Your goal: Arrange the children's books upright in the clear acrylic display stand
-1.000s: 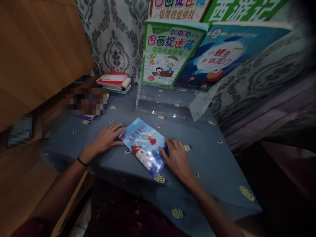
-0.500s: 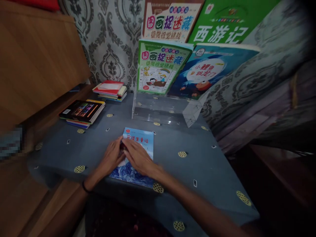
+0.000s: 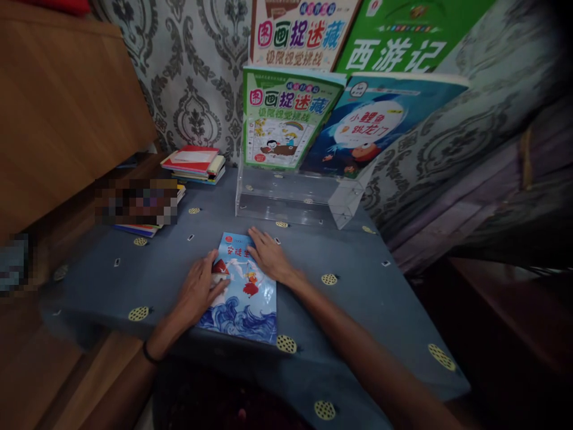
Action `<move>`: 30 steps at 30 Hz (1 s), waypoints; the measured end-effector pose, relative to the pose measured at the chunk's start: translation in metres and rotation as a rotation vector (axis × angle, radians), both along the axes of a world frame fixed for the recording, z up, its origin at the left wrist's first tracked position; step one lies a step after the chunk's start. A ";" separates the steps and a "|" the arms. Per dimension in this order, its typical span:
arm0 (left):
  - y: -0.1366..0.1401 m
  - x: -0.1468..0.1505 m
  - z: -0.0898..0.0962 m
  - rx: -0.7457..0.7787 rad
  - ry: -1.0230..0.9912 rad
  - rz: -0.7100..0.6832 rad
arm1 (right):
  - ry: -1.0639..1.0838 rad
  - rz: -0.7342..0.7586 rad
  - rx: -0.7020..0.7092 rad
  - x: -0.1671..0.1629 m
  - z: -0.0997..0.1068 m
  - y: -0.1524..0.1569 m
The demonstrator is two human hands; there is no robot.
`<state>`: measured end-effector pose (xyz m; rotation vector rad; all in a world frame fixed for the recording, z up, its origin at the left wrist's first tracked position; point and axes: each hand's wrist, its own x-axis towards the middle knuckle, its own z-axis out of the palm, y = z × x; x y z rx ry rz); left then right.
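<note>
A blue picture book (image 3: 242,301) lies closed on the table near its front edge, with waves and a small red-clad figure on its cover. Over the book's left edge rests my left hand (image 3: 199,289), fingers stretched out and the thumb on the cover. My right hand (image 3: 270,255) lies flat across the upper right corner, its fingers hiding part of the red title. Both hands are open, and neither grips the book. A dark band circles my left wrist.
Behind the book stands a clear acrylic rack (image 3: 286,206) with a green picture book (image 3: 286,119), a blue fish book (image 3: 371,128) and others above. At the back left are two book piles, one topped red (image 3: 192,158), the other blurred out (image 3: 143,203). A patterned grey cloth (image 3: 358,310) covers the table.
My right hand has moved from the cover's middle, beside my left hand, to the upper right corner, uncovering the cover picture. My left hand stays at the left edge. The view has shifted slightly.
</note>
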<state>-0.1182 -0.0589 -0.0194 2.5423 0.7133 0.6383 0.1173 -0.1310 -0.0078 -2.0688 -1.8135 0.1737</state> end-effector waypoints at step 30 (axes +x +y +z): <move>-0.003 0.005 0.012 0.304 0.329 -0.002 | -0.040 0.325 -0.009 -0.093 0.016 -0.117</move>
